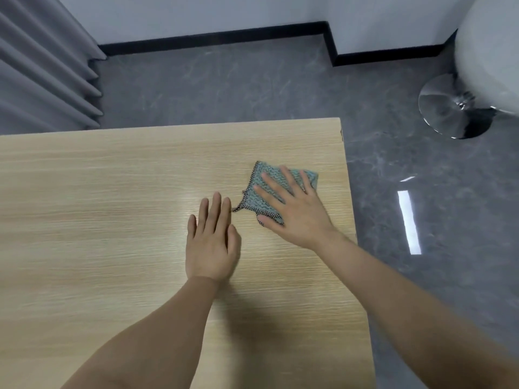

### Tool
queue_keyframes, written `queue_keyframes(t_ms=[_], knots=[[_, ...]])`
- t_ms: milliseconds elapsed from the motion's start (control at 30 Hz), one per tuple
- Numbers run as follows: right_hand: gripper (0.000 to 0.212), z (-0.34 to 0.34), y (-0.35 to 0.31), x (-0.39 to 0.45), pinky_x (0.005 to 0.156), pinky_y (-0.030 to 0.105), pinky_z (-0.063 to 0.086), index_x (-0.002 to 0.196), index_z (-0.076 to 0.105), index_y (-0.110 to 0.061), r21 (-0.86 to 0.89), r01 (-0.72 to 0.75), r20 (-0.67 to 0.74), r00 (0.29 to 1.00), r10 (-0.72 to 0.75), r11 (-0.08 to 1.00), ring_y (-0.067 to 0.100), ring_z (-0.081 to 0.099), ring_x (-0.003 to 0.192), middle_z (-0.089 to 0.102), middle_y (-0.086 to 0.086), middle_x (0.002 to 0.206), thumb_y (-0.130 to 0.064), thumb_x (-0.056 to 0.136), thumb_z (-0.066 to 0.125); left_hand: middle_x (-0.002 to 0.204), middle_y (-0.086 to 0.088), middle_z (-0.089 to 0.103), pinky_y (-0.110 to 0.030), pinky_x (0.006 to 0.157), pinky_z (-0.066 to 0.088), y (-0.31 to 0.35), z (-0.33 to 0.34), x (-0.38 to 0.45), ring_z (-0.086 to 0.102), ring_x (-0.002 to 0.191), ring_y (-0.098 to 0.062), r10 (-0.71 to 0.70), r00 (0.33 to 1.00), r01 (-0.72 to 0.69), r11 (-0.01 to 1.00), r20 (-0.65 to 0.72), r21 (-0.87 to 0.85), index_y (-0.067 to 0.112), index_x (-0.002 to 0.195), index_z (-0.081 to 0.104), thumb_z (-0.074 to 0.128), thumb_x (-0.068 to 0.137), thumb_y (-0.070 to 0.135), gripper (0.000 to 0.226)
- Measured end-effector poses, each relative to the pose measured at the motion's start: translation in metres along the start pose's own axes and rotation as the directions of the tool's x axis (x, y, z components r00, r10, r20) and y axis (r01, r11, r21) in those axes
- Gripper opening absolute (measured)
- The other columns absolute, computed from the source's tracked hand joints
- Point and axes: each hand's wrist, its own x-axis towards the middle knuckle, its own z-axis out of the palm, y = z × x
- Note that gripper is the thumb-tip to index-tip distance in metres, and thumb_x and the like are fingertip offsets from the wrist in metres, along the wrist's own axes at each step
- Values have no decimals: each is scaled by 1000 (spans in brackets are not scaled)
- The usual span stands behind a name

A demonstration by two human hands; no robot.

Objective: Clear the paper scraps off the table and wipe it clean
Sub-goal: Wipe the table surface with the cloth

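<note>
A light wood-grain table (112,220) fills the lower left and centre of the frame, its right edge running down from the upper centre toward the bottom. On it, right of centre, lies a folded teal cloth (259,192) with a dark checked border and a small hanging loop trailing from its left corner. The right hand (295,211) lies flat on top of the cloth, fingers straight and spread, palm down, covering most of its lower right part; the thumb reaches the cloth's near edge. The left hand (212,242) rests flat on the bare tabletop just left of the cloth, fingers straight and together, holding nothing; its fingertips lie just beside the loop, and whether they touch it is unclear. No paper scraps show on the table. Grey curtains (42,66) hang at the upper left, and a chrome chair base (449,108) stands on the grey floor at the upper right.
</note>
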Motion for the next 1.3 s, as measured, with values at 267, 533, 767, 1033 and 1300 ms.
queue_keyframes(t_ms=[267,533,767,1033,1300], knots=[[60,-1,7,9,116,41,-6,147,14,-41,15,2,-23,1000,-1,1000,20,0,146,5,-3,158,-65,93,20,156,13,-1,-28,116,-12,0,-2,0,-11,143,-5,0,1000,0,1000,-2,-17,28,149,8,17,93,34,57],[60,-14,76,54,116,48,3,149,20,-28,96,-426,-122,892,435,900,26,10,145,14,-2,158,-57,96,22,155,14,-3,-27,115,-13,-1,-3,1,-13,143,-5,8,1000,-7,999,14,-33,32,149,7,14,92,35,57],[59,-11,55,67,116,47,-2,149,18,-21,113,-550,-132,817,561,828,31,5,145,12,4,158,-51,98,22,156,13,-3,-28,115,-14,-1,-4,2,-14,143,-6,11,1000,-10,999,28,-38,32,148,4,13,92,36,57],[59,-2,-10,16,117,45,3,148,21,-31,12,71,0,997,-71,997,24,7,145,18,-5,156,-58,96,19,157,9,6,-30,116,-8,-2,-2,2,-5,144,-8,18,1000,-18,1000,-6,-19,25,149,16,20,93,32,57],[63,-15,75,62,114,53,-2,147,24,-36,51,-327,-82,940,330,944,26,6,146,15,-4,157,-66,91,20,156,11,1,-27,115,-12,-1,-3,1,-11,143,-6,12,1000,-12,1000,10,-22,29,148,9,16,91,34,58]])
